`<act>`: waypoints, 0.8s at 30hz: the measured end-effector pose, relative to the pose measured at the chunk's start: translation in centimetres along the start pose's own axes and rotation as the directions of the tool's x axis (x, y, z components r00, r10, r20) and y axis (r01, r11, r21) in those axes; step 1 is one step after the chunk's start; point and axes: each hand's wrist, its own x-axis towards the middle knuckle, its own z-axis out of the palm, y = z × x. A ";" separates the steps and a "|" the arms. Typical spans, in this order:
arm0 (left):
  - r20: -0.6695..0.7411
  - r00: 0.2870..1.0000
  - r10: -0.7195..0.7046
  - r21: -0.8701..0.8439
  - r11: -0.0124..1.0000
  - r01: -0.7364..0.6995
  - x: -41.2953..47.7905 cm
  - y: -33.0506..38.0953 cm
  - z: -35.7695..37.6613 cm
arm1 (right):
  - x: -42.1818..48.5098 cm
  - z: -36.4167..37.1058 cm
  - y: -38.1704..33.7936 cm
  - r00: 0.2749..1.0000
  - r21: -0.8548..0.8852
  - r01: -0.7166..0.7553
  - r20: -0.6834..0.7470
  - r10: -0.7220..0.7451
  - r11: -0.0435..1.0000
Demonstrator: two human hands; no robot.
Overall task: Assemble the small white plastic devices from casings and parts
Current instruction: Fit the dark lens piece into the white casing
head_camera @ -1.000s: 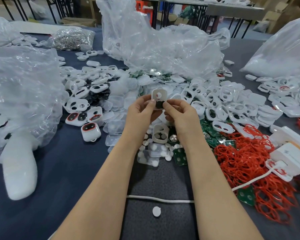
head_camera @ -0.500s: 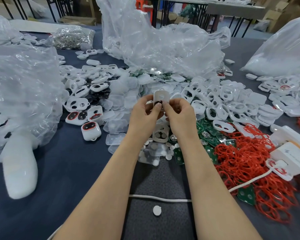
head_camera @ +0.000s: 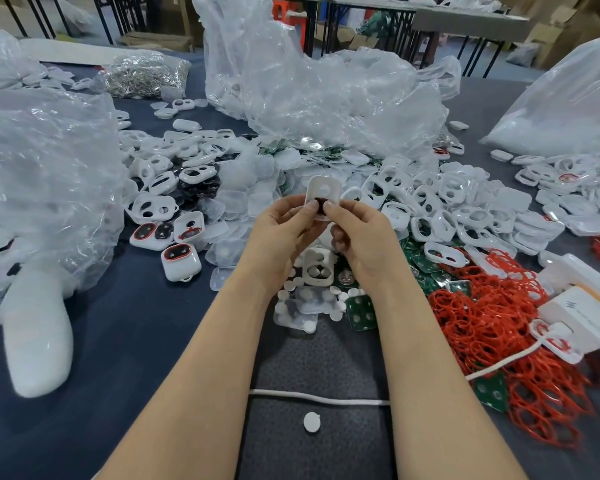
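Both hands hold one small white casing (head_camera: pixel 323 189) above the table's middle. My left hand (head_camera: pixel 284 230) pinches its lower left edge, and my right hand (head_camera: pixel 361 233) pinches its lower right edge. Both thumbs press on a dark round part (head_camera: pixel 321 205) at the casing's lower half. Below the hands another white casing (head_camera: pixel 317 271) lies on the table with two round cells in it, among small white discs (head_camera: pixel 288 294). Three assembled white devices (head_camera: pixel 181 261) with red rings lie to the left.
Piles of white casings (head_camera: pixel 465 209) spread right and behind the hands. Red rubber rings (head_camera: pixel 482 320) and green circuit boards (head_camera: pixel 361 311) lie at right. Clear plastic bags (head_camera: pixel 42 174) stand left, centre back and right. A white cord (head_camera: pixel 319 398) and a lone disc (head_camera: pixel 311 421) lie near me.
The casing stayed between both hands. My fingers shifted on it, and both thumbs now press closer together on the dark part.
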 end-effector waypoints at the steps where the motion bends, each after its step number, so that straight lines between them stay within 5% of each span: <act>1: -0.003 1.000 0.020 0.053 0.998 -0.020 0.0 -0.1 0.0 | 0.0 0.0 0.0 1.000 -0.054 0.019 -0.020 -0.020 0.998; 8: -0.037 0.965 0.258 0.556 0.808 -0.195 0.0 -0.8 0.2 | -0.1 0.5 0.5 0.978 -0.406 0.117 -0.113 -0.177 0.906; 16: -0.011 0.958 0.286 0.662 0.720 -0.208 -0.2 -0.9 0.3 | -0.2 0.6 0.5 0.964 -0.472 0.157 -0.116 -0.237 0.868; 20: 0.010 0.914 0.406 0.756 0.595 -0.272 -0.7 -0.9 0.7 | -0.4 0.9 0.7 0.943 -0.514 0.202 -0.127 -0.307 0.834; 24: 0.001 0.915 0.404 0.700 0.653 -0.290 -0.7 -0.7 0.8 | -0.4 1.0 0.8 0.906 -0.523 0.279 -0.134 -0.400 0.806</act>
